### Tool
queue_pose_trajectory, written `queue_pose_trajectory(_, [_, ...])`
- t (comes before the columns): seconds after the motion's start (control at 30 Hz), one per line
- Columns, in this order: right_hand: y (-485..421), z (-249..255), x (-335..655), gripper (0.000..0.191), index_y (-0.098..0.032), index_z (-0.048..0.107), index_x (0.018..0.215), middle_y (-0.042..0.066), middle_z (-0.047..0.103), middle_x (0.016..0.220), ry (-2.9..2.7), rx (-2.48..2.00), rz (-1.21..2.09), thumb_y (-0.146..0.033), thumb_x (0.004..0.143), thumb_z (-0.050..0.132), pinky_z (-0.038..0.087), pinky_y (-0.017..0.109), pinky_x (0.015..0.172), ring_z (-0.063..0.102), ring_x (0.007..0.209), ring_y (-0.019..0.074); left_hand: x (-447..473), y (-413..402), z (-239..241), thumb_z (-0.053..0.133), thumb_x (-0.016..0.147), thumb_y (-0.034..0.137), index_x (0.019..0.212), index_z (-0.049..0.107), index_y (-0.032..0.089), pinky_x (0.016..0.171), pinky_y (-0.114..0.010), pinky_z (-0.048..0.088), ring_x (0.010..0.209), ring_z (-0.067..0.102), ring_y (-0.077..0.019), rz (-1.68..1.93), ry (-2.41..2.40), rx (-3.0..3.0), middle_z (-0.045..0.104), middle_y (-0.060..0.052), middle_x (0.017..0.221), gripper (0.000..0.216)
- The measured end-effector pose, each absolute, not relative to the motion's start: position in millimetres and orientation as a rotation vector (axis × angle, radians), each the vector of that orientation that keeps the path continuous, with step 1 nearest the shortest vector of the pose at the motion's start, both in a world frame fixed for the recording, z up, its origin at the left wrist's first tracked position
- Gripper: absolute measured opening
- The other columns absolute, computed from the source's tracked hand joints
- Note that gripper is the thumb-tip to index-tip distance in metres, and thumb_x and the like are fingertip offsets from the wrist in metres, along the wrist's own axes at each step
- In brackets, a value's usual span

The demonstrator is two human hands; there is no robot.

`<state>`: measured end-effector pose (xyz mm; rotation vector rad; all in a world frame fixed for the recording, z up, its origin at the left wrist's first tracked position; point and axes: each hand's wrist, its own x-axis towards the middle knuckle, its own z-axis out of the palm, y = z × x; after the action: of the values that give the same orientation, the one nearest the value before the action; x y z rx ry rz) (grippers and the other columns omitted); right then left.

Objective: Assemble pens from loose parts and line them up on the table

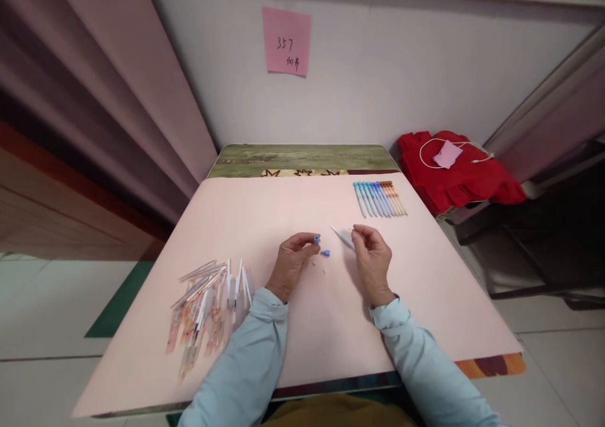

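1. Hands meet mid-surface: the left hand [289, 260] pinches a small blue cap [316, 239] between thumb and fingertips, and the right hand [373, 257] grips a white pen barrel [342, 237] by its near end.
2. A second blue piece [325, 252] lies on the pink surface [265, 206] between them (tiny white bits beside it).
3. Far right, a row of pens [380, 198] lies neatly side by side, seemingly the finished lot.
4. Near left, a bigger heap of wrapped pens [210, 301] sits untouched, so most of the work looks left.
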<state>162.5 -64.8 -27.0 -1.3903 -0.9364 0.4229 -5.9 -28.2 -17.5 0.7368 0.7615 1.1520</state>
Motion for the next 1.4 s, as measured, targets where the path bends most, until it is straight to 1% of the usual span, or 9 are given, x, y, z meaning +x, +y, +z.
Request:
queue_pose_trajectory(0.1, [-65.9, -26.0, 161.4, 0.023, -0.017, 0.07, 0.095, 0.006, 0.071, 0.086, -0.94, -1.388, 0.448, -0.036, 0.084, 0.065, 0.053, 0.033, 0.075, 0.065, 0.078, 0.0176, -6.9, -26.3, -17.7, 0.082, 0.064, 0.011, 0.088, 0.075, 0.014, 0.061, -0.021, 0.049, 0.068, 0.06, -0.0106, 1.165, 0.698, 0.667, 0.069, -0.004, 0.08, 0.026])
queue_pose_trajectory(0.2, [-68.9, -25.4, 157.1, 0.022, -0.017, 0.07, 0.093, 0.004, 0.071, 0.081, -0.979, -1.378, 0.494, -0.036, 0.084, 0.066, 0.054, 0.032, 0.071, 0.065, 0.073, 0.0169, -9.9, -23.8, -17.3, 0.08, 0.07, 0.015, 0.095, 0.072, 0.014, 0.057, -0.019, 0.049, 0.066, 0.061, -0.0096, 1.161, 0.645, 0.52, 0.067, -0.003, 0.079, 0.026])
queue_pose_trajectory(0.3, [-72.9, -25.2, 149.5, 0.018, -0.018, 0.071, 0.092, 0.002, 0.07, 0.076, -1.066, -1.36, 0.512, -0.034, 0.084, 0.066, 0.053, 0.03, 0.067, 0.064, 0.068, 0.0157, -13.3, -22.1, -17.5, 0.078, 0.074, 0.017, 0.096, 0.07, 0.013, 0.057, -0.016, 0.052, 0.07, 0.063, -0.0097, 1.147, 0.625, 0.39, 0.066, -0.003, 0.081, 0.024])
queue_pose_trajectory(0.37, [-75.4, -24.4, 144.2, 0.016, -0.019, 0.071, 0.09, 0.002, 0.07, 0.077, -1.143, -1.346, 0.486, -0.033, 0.085, 0.066, 0.053, 0.03, 0.066, 0.064, 0.067, 0.0155, -14.4, -21.9, -18.0, 0.077, 0.075, 0.016, 0.096, 0.07, 0.013, 0.058, -0.015, 0.054, 0.073, 0.065, -0.0098, 1.138, 0.62, 0.358, 0.066, -0.003, 0.083, 0.022])
queue_pose_trajectory(0.6, [-79.6, -16.6, 137.1, 0.008, -0.023, 0.071, 0.089, 0.003, 0.071, 0.082, -1.365, -1.233, 0.385, -0.026, 0.088, 0.063, 0.054, 0.03, 0.067, 0.065, 0.073, 0.0164, -11.2, -25.5, -17.5, 0.077, 0.076, 0.016, 0.088, 0.068, 0.011, 0.066, -0.014, 0.057, 0.08, 0.068, -0.0112, 1.085, 0.603, 0.4, 0.069, -0.006, 0.088, 0.016])
queue_pose_trajectory(0.93, [-79.3, -15.1, 136.4, 0.008, -0.021, 0.071, 0.088, 0.003, 0.071, 0.082, -1.397, -1.227, 0.364, -0.024, 0.089, 0.064, 0.053, 0.028, 0.067, 0.065, 0.071, 0.0153, -7.5, -29.1, -17.3, 0.077, 0.076, 0.016, 0.091, 0.068, 0.011, 0.073, -0.017, 0.057, 0.083, 0.069, -0.012, 1.016, 0.635, 0.472, 0.071, -0.007, 0.092, 0.018])
queue_pose_trajectory(1.2, [-79.9, -13.9, 136.1, 0.006, -0.022, 0.071, 0.088, 0.002, 0.07, 0.08, -1.407, -1.224, 0.371, -0.023, 0.088, 0.065, 0.052, 0.028, 0.065, 0.064, 0.07, 0.0148, -7.0, -30.0, -19.6, 0.078, 0.075, 0.017, 0.09, 0.066, 0.012, 0.067, -0.019, 0.058, 0.079, 0.069, -0.013, 0.985, 0.636, 0.498, 0.072, -0.006, 0.091, 0.02])
queue_pose_trajectory(1.4, [-80.8, -12.4, 135.7, 0.005, -0.022, 0.07, 0.088, 0.002, 0.07, 0.081, -1.406, -1.213, 0.371, -0.022, 0.088, 0.065, 0.052, 0.028, 0.066, 0.064, 0.071, 0.0149, -6.7, -30.9, -18.3, 0.076, 0.076, 0.015, 0.09, 0.066, 0.011, 0.064, -0.018, 0.057, 0.075, 0.069, -0.0121, 0.986, 0.631, 0.494, 0.072, -0.007, 0.089, 0.018])
